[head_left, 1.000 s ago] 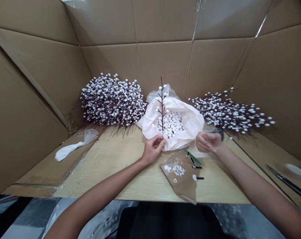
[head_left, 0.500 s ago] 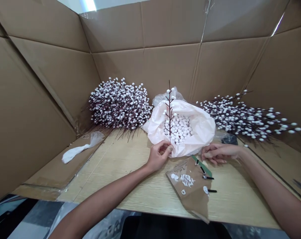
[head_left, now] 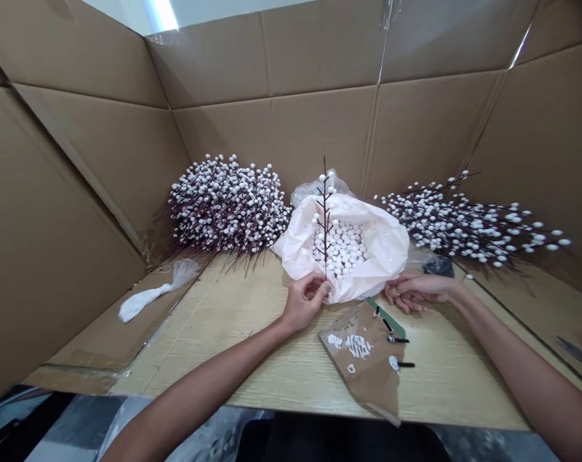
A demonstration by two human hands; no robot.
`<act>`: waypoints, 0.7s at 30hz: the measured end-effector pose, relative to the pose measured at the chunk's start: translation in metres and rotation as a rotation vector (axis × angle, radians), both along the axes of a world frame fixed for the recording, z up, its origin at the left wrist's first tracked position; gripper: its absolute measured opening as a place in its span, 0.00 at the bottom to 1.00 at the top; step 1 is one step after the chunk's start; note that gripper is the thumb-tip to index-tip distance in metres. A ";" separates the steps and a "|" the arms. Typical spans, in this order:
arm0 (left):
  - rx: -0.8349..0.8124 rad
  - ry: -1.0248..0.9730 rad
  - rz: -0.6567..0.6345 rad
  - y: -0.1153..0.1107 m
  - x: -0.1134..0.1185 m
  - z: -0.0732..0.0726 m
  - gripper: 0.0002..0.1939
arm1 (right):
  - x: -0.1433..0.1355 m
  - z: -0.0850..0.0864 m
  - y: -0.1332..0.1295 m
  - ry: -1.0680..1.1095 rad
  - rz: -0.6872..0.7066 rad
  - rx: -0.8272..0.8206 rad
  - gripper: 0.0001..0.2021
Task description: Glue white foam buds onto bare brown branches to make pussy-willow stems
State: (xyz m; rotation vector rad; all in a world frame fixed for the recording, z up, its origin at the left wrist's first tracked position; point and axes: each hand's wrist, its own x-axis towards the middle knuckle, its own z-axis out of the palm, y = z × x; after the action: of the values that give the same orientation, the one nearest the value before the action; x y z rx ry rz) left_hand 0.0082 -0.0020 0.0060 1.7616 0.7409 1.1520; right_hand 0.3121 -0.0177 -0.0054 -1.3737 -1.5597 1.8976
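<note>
A thin brown artificial berry branch stands upright, its stem foot pinched between the thumb and fingers of my left hand. A few white balls sit on its upper and middle twigs; other twigs are bare. Behind it lies an open pale pink plastic bag full of loose white balls. My right hand rests at the bag's front right edge, fingers curled together; what they hold, if anything, is hidden. Just in front lies a cardboard piece with white paste smears and several small black sticks.
Finished-looking bunches of white-berry branches lie at back left and back right. A knotted bag of white paste is on the left, scissors at far right. Tall cardboard walls enclose the wooden table.
The whole view has shifted slightly. Both hands keep nearly the same places; the branch is still upright in my left hand and my right hand stays by the bag's edge.
</note>
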 end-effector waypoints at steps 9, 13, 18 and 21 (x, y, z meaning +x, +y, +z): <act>-0.002 0.012 0.007 -0.001 -0.001 0.001 0.10 | -0.001 -0.001 0.001 0.015 0.026 -0.022 0.13; -0.008 0.007 0.004 -0.001 -0.001 0.002 0.10 | -0.003 -0.001 0.001 0.030 0.026 -0.013 0.15; -0.005 0.019 0.009 -0.001 -0.001 0.001 0.10 | -0.008 0.003 -0.001 0.030 -0.031 -0.013 0.18; 0.002 0.020 0.008 0.000 -0.001 0.001 0.09 | -0.010 0.005 -0.003 0.014 -0.044 -0.012 0.19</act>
State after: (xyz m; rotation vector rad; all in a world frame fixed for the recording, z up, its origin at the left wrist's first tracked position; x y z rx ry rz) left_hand 0.0073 -0.0023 0.0073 1.7757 0.7592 1.1421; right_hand 0.3024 -0.0207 0.0001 -1.3857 -1.5012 1.8899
